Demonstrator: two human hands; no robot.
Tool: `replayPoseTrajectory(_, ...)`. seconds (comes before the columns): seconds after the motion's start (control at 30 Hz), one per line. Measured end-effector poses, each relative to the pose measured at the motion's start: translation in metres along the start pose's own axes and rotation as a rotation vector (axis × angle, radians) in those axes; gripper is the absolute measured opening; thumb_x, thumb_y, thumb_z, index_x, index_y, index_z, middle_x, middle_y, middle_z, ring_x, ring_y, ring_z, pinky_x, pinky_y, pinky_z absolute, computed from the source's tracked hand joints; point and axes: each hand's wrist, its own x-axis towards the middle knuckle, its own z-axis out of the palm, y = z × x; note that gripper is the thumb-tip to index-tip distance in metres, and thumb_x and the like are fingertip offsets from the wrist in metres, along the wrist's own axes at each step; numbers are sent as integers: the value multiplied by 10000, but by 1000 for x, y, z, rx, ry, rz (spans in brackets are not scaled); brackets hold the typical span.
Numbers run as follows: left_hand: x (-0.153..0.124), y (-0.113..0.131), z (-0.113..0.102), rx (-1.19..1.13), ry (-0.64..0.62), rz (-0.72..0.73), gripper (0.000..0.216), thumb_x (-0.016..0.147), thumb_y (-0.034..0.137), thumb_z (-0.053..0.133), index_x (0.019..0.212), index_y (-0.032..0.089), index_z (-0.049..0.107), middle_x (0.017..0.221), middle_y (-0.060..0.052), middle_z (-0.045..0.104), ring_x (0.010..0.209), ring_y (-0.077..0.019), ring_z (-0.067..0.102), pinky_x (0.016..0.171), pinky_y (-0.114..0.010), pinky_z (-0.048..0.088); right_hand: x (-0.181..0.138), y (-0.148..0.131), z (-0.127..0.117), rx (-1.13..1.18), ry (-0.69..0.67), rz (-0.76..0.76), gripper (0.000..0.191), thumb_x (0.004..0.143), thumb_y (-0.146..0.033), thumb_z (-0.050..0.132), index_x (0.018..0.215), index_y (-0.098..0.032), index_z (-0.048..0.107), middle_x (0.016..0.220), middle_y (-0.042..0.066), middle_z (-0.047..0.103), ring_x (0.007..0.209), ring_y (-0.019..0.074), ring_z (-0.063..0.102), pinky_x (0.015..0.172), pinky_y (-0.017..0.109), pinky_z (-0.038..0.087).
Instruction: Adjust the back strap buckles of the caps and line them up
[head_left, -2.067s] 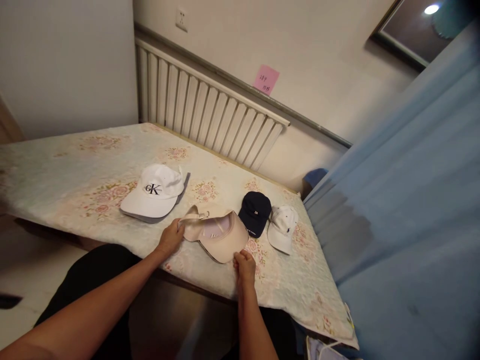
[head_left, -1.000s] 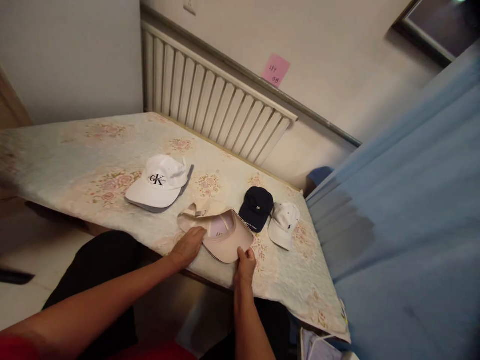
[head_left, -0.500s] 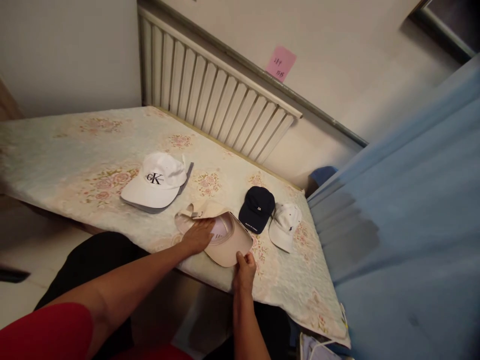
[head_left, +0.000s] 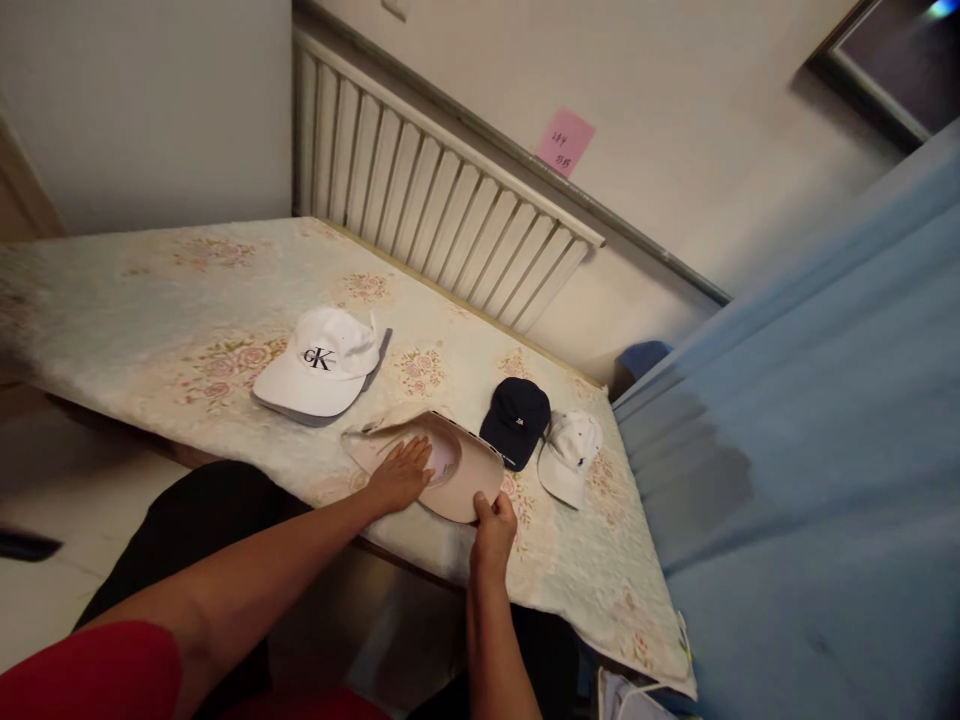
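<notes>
Probably light, the beige cap [head_left: 450, 485] lies underside showing on the flowered cover [head_left: 281, 262]. The left hand [head_left: 403, 475], near the strap earlier, now rests with fingers spread inside the soft-looking crown; at the cap's four o'clock, the fingers of the right hand [head_left: 492, 540] pinch the brim, presumably stiffer and the better hold.

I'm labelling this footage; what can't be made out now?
All in the head view:
Beige cap: lining partly behind the left hand.
Right hand: any fingers beneath, hidden by the brim.
Gray cap: mostly covered by the white cap atop it.
Black cap: edge lettering too small to read.
Wall picture: cut off by the right edge.
</notes>
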Motion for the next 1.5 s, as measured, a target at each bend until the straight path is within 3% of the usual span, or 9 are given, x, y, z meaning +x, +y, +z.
replayPoseTrajectory(0.13, -6, 1, 0, 10, -1, 6, 578, 921, 398, 298, 1412, 107, 394, 1514, -136, 323, 1421, -246, 222, 1140, -455, 121, 3, -23, -3, -96, -7, -44, 230, 701, -335, 592, 587, -200, 444, 557, -90, 361, 566, 95, 331, 534, 219, 281)
replayPoseTrajectory(0.27, -8, 0, -1, 48, 29, 31, 568, 912, 386, 338, 1406, 113, 404, 1502, -134, 350, 1423, -243, 217, 1147, -442, 92, -2, -31, 3, -147, 11, -62, 215, 705, -330, 595, 599, -199, 462, 570, -87, 360, 573, 99, 331, 548, 223, 287)
replayPoseTrajectory(0.4, -9, 0, -2, 84, 81, 65, 579, 898, 375, 387, 1416, 117, 384, 1491, -138, 372, 1412, -243, 246, 1147, -436, 106, -19, -22, 13, -59, 21, -21, 219, 745, -393, 578, 694, -182, 550, 624, -58, 501, 611, 115, 433, 585, 229, 363)
replayPoseTrajectory(0.53, -11, 0, -2, 113, 92, 72, 590, 901, 388, 385, 1425, 116, 367, 1488, -133, 378, 1408, -246, 251, 1146, -448, 109, -42, 3, 28, 85, 31, 106, 349, 694, -364, 647, 955, -133, 635, 896, 64, 701, 799, 185, 610, 720, 280, 468)
replayPoseTrajectory(0.67, -11, -1, 0, 104, 83, 63, 604, 907, 404, 373, 1427, 97, 365, 1494, -141, 363, 1414, -253, 234, 1149, -451, 103, -53, 24, 49, 132, -54, 275, 324, 679, -388, 659, 790, -84, 679, 685, 102, 717, 634, 202, 649, 618, 292, 509)
replayPoseTrajectory(0.83, -9, -2, 3, 93, 82, 50, 580, 921, 418, 338, 1413, 117, 394, 1492, -137, 370, 1412, -253, 243, 1140, -465, 128, -41, 11, 68, 70, -32, 450, 302, 707, -381, 639, 722, -83, 685, 470, 48, 640, 360, 143, 534, 369, 236, 413)
replayPoseTrajectory(1.0, -9, -2, 6, 68, 46, 59, 560, 940, 437, 270, 1397, 153, 425, 1485, -118, 389, 1408, -240, 258, 1133, -457, 130, -35, -10, 60, 60, -64, 377, 356, 786, -373, 555, 559, -116, 650, 430, 65, 627, 374, 148, 555, 413, 240, 451)
replayPoseTrajectory(1.5, -15, 7, 12, 25, 2, 149, 581, 944, 460, 255, 1453, 190, 324, 1523, -84, 327, 1422, -210, 217, 1139, -393, 127, -16, -38, 10, -185, -132, 250, 337, 757, -355, 568, 494, -160, 646, 415, 70, 622, 424, 200, 598, 461, 280, 469)
